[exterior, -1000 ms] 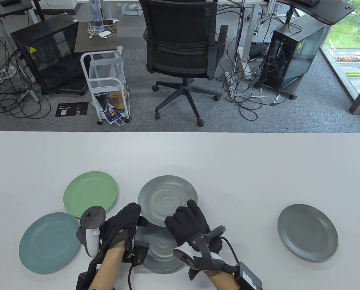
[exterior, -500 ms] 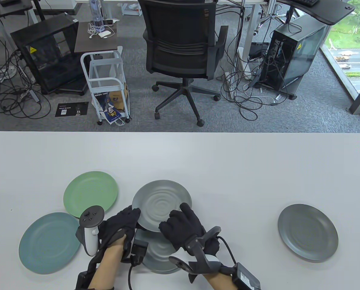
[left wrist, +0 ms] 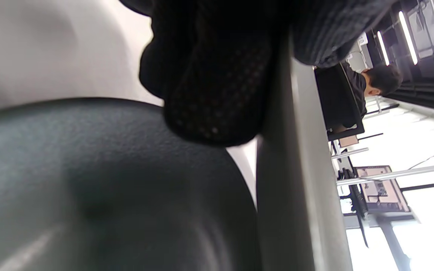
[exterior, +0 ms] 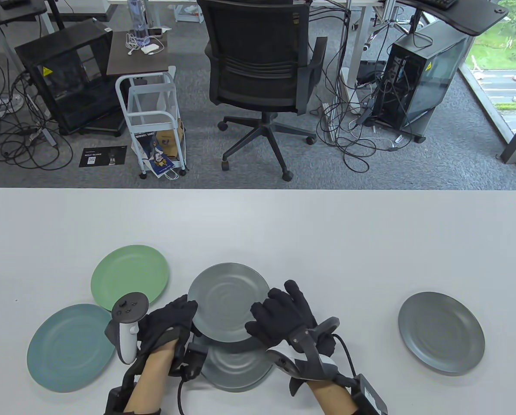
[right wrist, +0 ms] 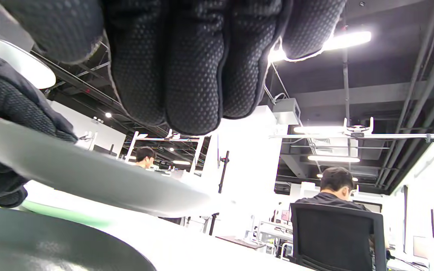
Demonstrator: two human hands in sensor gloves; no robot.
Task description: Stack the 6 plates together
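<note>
My left hand (exterior: pixel 171 317) grips the left rim of a light grey plate (exterior: pixel 228 301) and holds it tilted just above a dark grey plate (exterior: pixel 236 367) near the front edge, overlapping its far half. In the left wrist view my fingers (left wrist: pixel 209 94) pinch the held plate's rim (left wrist: pixel 288 188) over the dark plate (left wrist: pixel 107 188). My right hand (exterior: pixel 283 313) is beside the held plate's right rim, fingers stretched and off it. In the right wrist view my fingers (right wrist: pixel 187 75) hang free, with the held plate (right wrist: pixel 89 169) to the left.
A green plate (exterior: pixel 130 276) and a teal plate (exterior: pixel 69 346) lie to the left, close to my left hand. A dark grey plate (exterior: pixel 441 330) lies alone at the right. The white table (exterior: pixel 327 242) stretches far beyond them. An office chair (exterior: pixel 258 65) stands behind.
The light grey plate has moved toward me and slightly left, further over the dark plate. My right hand has come off its rim and shifted right. My left hand keeps its grip.
</note>
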